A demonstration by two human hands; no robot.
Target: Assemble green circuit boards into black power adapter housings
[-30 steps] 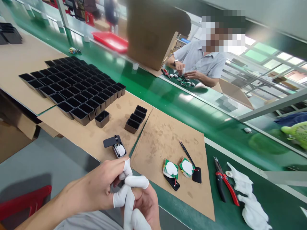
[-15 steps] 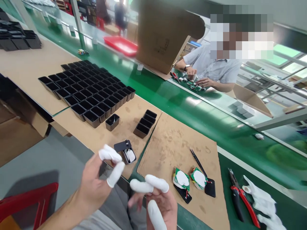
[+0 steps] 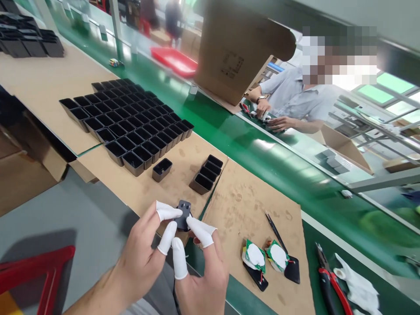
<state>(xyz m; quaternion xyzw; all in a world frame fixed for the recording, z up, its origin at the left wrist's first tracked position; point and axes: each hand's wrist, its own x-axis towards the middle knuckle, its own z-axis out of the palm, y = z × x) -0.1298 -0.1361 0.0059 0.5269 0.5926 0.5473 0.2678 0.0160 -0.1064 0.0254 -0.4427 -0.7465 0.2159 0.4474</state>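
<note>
My left hand (image 3: 144, 251) and my right hand (image 3: 201, 273), both with white finger cots, pinch a small black plug cover (image 3: 183, 214) between their fingertips over the near edge of the cardboard mat (image 3: 243, 205). A few open black plastic housings (image 3: 206, 173) stand in a short row just beyond it, and a single one (image 3: 162, 169) sits to their left. Two green circuit boards with white pads (image 3: 265, 256) lie to the right on black lids, beside black tweezers (image 3: 274, 225).
A large grid of black housings (image 3: 127, 124) fills the cardboard at left. Red-handled pliers (image 3: 330, 280) and white cloth gloves (image 3: 359, 286) lie at right on the green conveyor belt (image 3: 249, 144). Across it another person works beside a cardboard box (image 3: 236, 52).
My hands were apart with spread fingers; now both have reached forward and closed on the black plug cover. The view has shifted slightly leftward and down.
</note>
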